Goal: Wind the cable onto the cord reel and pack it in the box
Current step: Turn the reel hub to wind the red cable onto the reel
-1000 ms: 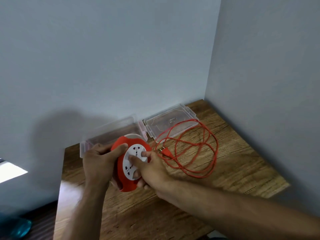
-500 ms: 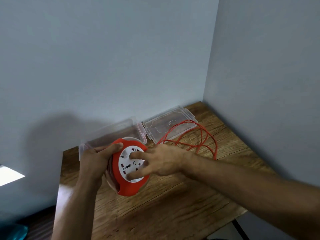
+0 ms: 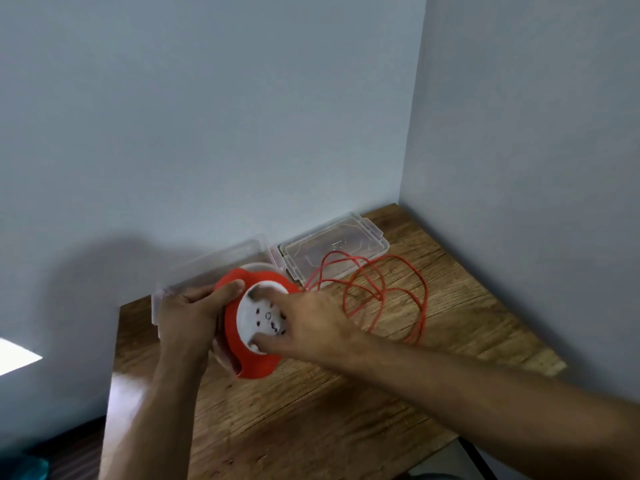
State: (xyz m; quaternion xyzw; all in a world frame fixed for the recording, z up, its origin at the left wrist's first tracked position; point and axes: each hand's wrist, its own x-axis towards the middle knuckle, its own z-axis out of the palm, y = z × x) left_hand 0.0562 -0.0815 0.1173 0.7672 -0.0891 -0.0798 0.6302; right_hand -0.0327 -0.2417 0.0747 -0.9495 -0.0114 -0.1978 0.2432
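A round red cord reel (image 3: pixel 256 365) with a white socket face (image 3: pixel 258 308) is held above the wooden table (image 3: pixel 311 410). My left hand (image 3: pixel 188 317) grips its left rim, thumb over the top edge. My right hand (image 3: pixel 308 323) presses fingers onto the white face. The orange cable (image 3: pixel 388 296) lies in loose loops on the table to the right, running behind my right hand. A clear plastic box (image 3: pixel 207 268) stands behind the reel against the wall, its hinged lid (image 3: pixel 336 251) lying open to the right.
The table sits in a corner, with walls behind and to the right. Its left edge (image 3: pixel 116 358) and front edge (image 3: pixel 433 448) drop to a dark floor. Part of the cable overlaps the lid's front rim.
My right hand has turned on the white face, from below it to the right of it. The cable loops have shrunk and shifted towards the reel.
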